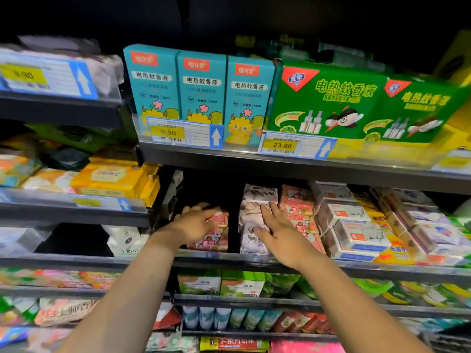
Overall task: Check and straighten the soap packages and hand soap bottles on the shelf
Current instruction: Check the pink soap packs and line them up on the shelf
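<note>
Soap packages (257, 194) lie under left hand (196, 221) and right hand (276, 231), fingers flat, open; uneven pushing could topple them.

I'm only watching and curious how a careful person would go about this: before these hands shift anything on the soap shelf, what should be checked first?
1. Contact of left hand with pink soap package: ok, it rests on top.
2. Contact of right hand with lilac floral package: ok, fingers lie flat.
3. Pink package square to the shelf edge: cannot tell, the hand covers it.
4. No dark gap between the two stacks: not ok, one shows.
5. Room behind the pink package: cannot tell, too dark.
</note>
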`<state>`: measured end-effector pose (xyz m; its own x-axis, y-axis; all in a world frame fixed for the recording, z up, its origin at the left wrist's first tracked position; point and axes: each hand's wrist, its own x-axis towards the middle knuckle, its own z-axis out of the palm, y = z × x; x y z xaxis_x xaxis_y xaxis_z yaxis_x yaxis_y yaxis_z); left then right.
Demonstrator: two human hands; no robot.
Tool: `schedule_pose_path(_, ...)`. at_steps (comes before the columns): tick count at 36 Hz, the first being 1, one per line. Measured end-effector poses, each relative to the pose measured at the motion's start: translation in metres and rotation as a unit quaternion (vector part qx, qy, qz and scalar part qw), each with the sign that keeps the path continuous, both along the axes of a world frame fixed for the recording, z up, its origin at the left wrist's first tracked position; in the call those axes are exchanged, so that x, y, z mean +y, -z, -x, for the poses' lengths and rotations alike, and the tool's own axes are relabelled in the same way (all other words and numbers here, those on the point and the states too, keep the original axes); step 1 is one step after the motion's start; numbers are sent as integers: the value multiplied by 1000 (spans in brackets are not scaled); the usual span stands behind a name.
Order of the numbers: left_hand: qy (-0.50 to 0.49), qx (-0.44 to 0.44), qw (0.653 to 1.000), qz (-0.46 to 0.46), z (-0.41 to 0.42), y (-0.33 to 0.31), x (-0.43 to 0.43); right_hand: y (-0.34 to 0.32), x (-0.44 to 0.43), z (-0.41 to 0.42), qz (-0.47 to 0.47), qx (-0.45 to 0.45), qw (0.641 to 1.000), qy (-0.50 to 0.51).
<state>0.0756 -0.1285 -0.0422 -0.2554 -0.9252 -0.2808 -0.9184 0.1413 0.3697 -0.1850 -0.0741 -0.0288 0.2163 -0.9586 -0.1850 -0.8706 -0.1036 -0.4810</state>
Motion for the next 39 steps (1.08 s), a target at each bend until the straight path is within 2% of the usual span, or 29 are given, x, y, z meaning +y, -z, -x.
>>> schedule_pose_path(3, 14, -32, 999, 32, 6, 2, 7, 2, 0, 0, 4, 1, 1000, -1)
schedule_pose_path(8, 16, -21, 999, 33, 12, 8, 17, 0, 2, 0, -6, -1, 1000, -5)
schedule_pose_path(13, 13, -68, 996, 54, 30, -14, 20, -19, -6, 11, -19, 28, 999, -26)
schedule_pose_path(16, -9, -44, 992, 121, 47, -37, 22, -29, -14, 27, 22, 53, 998, -21)
schedule_pose_path(20, 0, 16, 982, 186, 82, -53, 29, -34, -28, 52, 106, 148, 983, 21)
schedule_pose_path(23, 37, 4, 988, 147, 109, -46, 28, -39, -36, 65, 118, 263, 956, 48)
schedule_pose_path(26, 62, 6, 993, 103, 124, -37, 25, -34, -44, 73, 109, 307, 944, 49)
schedule_pose_path(29, 56, 5, 994, 89, 131, -29, 20, -34, -52, 75, 106, 318, 941, 44)
schedule_pose_path(33, 47, 7, 992, 114, 131, -21, 19, -40, -59, 73, 158, 334, 929, 35)
schedule_pose_path(39, 49, 30, 988, 142, 128, -16, 25, -42, -58, 71, 109, 302, 945, 61)
